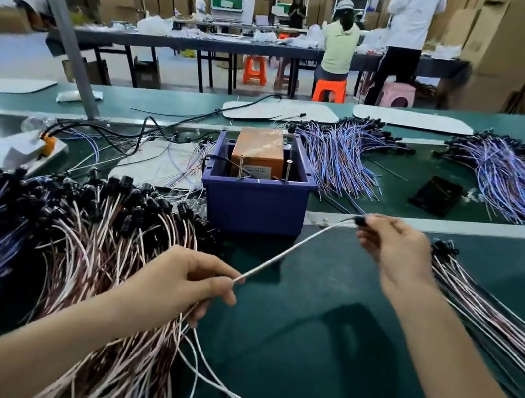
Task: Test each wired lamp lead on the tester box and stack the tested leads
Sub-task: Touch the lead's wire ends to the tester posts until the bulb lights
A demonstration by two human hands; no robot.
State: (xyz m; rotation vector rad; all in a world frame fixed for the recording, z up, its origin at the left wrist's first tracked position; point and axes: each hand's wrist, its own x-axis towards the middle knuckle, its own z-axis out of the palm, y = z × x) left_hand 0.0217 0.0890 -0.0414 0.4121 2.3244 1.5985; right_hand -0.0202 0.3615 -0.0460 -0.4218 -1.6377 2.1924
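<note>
A single white-sleeved lamp lead stretches taut above the green table between my two hands. My right hand pinches its black lamp socket at the upper end. My left hand pinches the wire's lower end. The tester, an orange box with upright metal pins, sits inside a blue plastic bin just beyond the lead. A big heap of leads with black sockets lies at my left. A neat row of leads lies at my right.
More bundles of blue and pink leads lie behind the bin and at the far right. A black flat object rests beside them. Cables and an orange plug sit at the left. People work at a far table.
</note>
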